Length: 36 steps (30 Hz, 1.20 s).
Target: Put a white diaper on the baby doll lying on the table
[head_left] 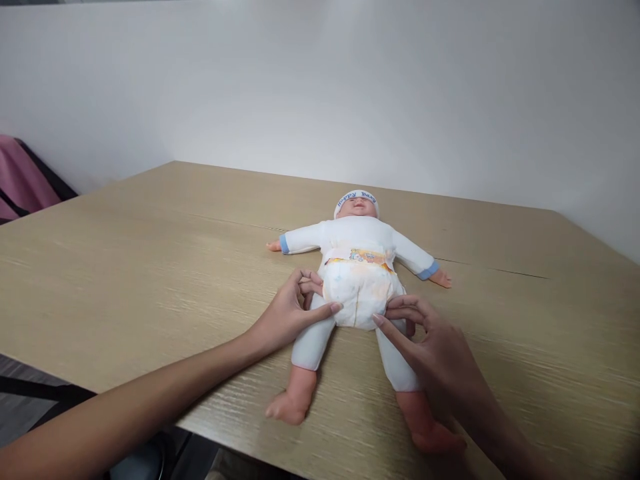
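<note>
I'm getting kinda dim, soft light here, wall [320,87] brightest up top, slight sheen on the surface [165,280].

I see a dull, papery diaper [357,283], a cloth suit [357,232], smooth plastic-looking feet [294,402] and a slightly shiny wooden table [150,267].

Open tabletop [150,260] left of doll [356,232]

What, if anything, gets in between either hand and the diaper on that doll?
Nothing visible does. The left hand and right hand are at opposite lower sides of the diaper, apparently touching it, and its front lies uncovered on the doll.
</note>
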Motion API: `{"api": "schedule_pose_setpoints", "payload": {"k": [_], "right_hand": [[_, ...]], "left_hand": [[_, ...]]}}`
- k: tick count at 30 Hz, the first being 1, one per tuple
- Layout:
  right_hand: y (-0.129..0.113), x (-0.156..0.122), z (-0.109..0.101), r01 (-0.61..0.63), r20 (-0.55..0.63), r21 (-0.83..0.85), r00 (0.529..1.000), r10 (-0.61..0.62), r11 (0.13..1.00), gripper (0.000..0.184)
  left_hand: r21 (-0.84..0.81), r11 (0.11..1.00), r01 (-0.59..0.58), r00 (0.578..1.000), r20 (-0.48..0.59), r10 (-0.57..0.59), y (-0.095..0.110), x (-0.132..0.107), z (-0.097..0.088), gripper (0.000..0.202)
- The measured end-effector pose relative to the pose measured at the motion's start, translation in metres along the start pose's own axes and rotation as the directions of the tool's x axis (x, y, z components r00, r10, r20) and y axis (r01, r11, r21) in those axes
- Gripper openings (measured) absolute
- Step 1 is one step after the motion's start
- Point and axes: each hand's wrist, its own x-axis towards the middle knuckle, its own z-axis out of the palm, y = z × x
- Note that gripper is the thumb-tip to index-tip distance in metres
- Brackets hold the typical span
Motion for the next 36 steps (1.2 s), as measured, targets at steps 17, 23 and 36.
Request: {"api": "schedule_pose_setpoints", "payload": {"k": [17,23,36], "right_hand": [[0.014,-0.004,0.012,-0.033,0.029,0.08,0.999,0.03,0.996,0.046],[0.013,-0.006,0.013,0.162,-0.105,0.064,0.982,-0.154,0.985,0.038],[0.029,0.011,-0.005,0.45,-0.284,-0.225,0.818,-0.5,0.864,0.024]], "left_hand": [[-0.234,0.941,0.245,0.948,0.262,-0.181,0.013,0.008,-0.009,0.04],[-0.257,0.931,0.258,0.952,0.235,-0.199,0.017,0.009,-0.01,0.041],[-0.011,1.0,-0.006,1.0,0.018,0.006,0.002,0.013,-0.017,0.039]]}}
